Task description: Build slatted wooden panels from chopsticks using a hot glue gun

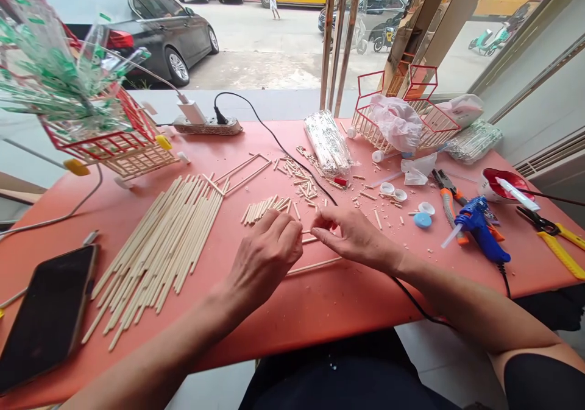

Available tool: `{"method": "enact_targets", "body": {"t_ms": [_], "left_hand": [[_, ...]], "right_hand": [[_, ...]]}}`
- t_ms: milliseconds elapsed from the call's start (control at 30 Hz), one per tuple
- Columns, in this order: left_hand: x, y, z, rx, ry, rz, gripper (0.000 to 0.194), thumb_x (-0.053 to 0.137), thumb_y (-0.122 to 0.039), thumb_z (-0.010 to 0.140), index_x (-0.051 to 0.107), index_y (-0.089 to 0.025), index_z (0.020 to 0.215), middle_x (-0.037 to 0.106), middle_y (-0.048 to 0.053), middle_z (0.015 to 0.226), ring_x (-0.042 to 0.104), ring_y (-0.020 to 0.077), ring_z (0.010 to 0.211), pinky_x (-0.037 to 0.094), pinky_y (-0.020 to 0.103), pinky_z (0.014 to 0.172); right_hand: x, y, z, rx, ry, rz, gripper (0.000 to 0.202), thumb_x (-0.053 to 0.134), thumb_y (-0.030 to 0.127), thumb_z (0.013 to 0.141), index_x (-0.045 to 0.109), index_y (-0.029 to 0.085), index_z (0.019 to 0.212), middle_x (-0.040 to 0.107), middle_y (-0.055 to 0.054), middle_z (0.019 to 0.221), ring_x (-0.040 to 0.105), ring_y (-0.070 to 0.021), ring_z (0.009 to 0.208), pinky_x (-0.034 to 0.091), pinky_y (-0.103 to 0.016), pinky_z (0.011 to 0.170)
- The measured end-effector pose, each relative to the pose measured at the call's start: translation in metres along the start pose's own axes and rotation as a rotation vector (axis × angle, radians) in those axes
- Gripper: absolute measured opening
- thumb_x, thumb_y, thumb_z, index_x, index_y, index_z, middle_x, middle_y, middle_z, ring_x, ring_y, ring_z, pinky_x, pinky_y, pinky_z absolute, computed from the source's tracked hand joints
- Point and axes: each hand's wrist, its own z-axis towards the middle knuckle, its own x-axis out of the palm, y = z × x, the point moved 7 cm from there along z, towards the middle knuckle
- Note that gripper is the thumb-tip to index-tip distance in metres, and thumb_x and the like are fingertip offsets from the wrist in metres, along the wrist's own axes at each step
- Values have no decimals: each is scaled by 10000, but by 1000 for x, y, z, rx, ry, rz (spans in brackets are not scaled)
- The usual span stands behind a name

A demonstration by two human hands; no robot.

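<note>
My left hand (272,248) is closed, its fingers curled down near the front middle of the table. Facing it is my right hand (351,233), thumb and index finger pinched together. Whatever sits in the fingers of either hand is too small or hidden to make out. Thin wooden sticks (315,266) show below and between the hands, partly covered by them. Just behind my left hand lies a row of short cut stick pieces (262,209). A bundle of long wooden sticks (159,245) spreads to the left, with an angular stick frame (249,175) at its far end.
A phone (46,312) lies at left. Model carts of sticks stand at back left (114,133) and back right (406,120). Wrapped sticks (326,139) lie behind. At right are pliers (448,197), a blue glue gun (484,227) and yellow-handled cutters (555,236). A black cable (292,154) crosses the table.
</note>
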Motion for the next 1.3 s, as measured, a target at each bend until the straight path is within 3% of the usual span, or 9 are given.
{"method": "enact_targets", "body": {"t_ms": [267,400,533,633,700,800,933,1100,1300], "left_hand": [[6,7,-5,-108,-55,-258,166,563,-41,985,617,-197,973,686,2,779,626,158,714,510,261,686],[4,9,-5,-197,-93,-380,184,561,-65,983,646,-208,905,698,-19,751,627,125,668,500,237,668],[17,31,-9,-592,13,-827,54,658,-181,925,684,-205,884,766,9,827,720,144,760,568,249,740],[33,43,-21,-897,166,-1179,175,771,-344,885,707,-184,857,794,49,882,722,153,783,578,252,729],[40,47,-28,-1017,234,-1294,254,814,-413,874,737,-172,856,789,49,870,676,122,737,547,224,698],[49,48,-34,-1133,241,-1450,352,908,-477,792,755,-161,821,736,21,762,621,94,693,501,192,672],[57,44,-35,-1196,239,-1604,421,994,-479,675,744,-145,732,664,-6,669,543,64,609,435,170,599],[57,42,-33,-1122,321,-1678,351,946,-441,759,766,-140,740,679,16,677,528,64,588,428,183,592],[51,39,-30,-1076,396,-1635,324,912,-434,773,750,-153,768,705,25,706,527,82,578,416,217,578]], "right_hand": [[0,0,-3,-64,-69,50,98,612,140,915,624,189,831,648,21,757,562,-113,697,429,-241,682],[3,1,-4,-79,-62,28,107,594,120,896,611,192,819,631,22,751,547,-114,690,413,-242,679],[-6,-8,-2,-92,-87,-149,125,568,97,883,603,192,810,618,10,748,523,-128,687,381,-261,685],[-34,-21,-3,-80,-244,-403,179,593,142,934,574,196,765,613,-12,729,518,-158,689,358,-303,709],[-50,-27,-4,-60,-322,-537,270,597,238,1014,570,200,748,631,-31,721,545,-184,695,348,-328,717],[-57,-16,-9,-182,-392,-561,128,580,205,1051,667,178,962,745,-89,946,663,-231,869,403,-349,809],[-34,10,-17,-399,-336,-509,127,668,241,1047,675,189,1163,773,-78,1099,705,-232,1038,429,-363,944],[-12,30,-26,-567,-288,-525,94,649,220,1066,674,188,1151,780,-67,1075,699,-197,1028,427,-357,960],[-5,33,-25,-580,-241,-481,82,621,231,1088,680,207,1036,774,-19,981,664,-143,875,411,-335,897]]}}
